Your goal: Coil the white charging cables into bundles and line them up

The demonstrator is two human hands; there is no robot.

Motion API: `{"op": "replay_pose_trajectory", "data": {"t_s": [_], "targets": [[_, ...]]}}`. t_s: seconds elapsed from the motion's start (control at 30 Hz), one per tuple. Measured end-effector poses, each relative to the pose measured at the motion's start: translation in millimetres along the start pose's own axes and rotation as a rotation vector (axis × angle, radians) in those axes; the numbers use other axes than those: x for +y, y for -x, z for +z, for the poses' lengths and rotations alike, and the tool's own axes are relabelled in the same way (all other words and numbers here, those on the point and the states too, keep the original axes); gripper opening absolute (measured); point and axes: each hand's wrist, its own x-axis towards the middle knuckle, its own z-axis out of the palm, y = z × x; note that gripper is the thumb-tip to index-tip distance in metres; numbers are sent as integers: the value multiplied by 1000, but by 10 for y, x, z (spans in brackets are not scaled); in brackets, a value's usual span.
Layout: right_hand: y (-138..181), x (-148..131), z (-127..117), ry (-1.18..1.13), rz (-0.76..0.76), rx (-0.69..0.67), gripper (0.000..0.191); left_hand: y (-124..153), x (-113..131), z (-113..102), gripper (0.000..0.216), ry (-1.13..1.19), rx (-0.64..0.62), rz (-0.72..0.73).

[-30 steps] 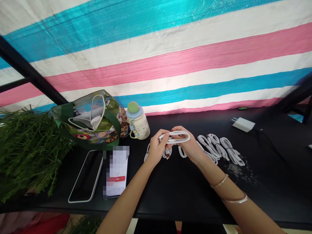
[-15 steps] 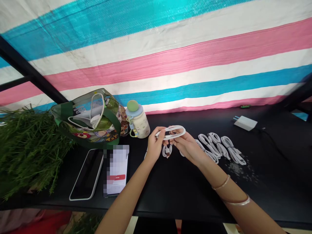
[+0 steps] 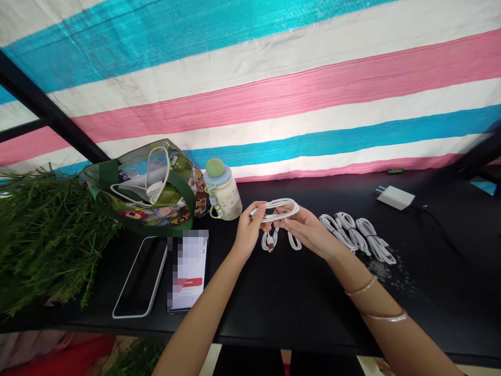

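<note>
A white charging cable (image 3: 288, 202), wound into an oval coil, is held above the black table between both hands. My left hand (image 3: 250, 223) pinches the coil's left end, thumb on top. At its right end, the fingers of my right hand (image 3: 307, 230) curl round the loops and partly hide them. Beneath the hands lie a coiled cable (image 3: 270, 241) with its plug showing and a cable loop (image 3: 295, 241), partly covered by the right hand. To the right rest several white cable bundles (image 3: 354, 233), side by side, tied with dark ties.
A white charger (image 3: 396, 197) lies at the back right near a black cord. To the left stand a bottle (image 3: 227, 196), a clear green-handled bag (image 3: 148, 224) and a leafy green plant (image 3: 43, 240). Two phones, one dark (image 3: 139, 279) and one lit (image 3: 191, 271), lie nearer.
My right hand has shifted slightly right, uncovering the cable loop below while covering part of the bundles. Both hands keep hold of the coil; the view has moved a little.
</note>
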Motion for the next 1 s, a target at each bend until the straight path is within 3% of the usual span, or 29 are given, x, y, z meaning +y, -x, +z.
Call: {"op": "replay_pose_trajectory", "data": {"t_s": [0.2, 0.4, 1.0], "targets": [[3, -41, -76, 13, 1, -47, 35, 7, -15, -4, 41, -21, 11, -38], [-17, 2, -109, 78, -41, -4, 35, 1, -27, -1, 38, -40, 23, -28], [-25, 106, 48, 94, -64, 98, 38, 14, -61, 30, 35, -10, 63, 40]]}}
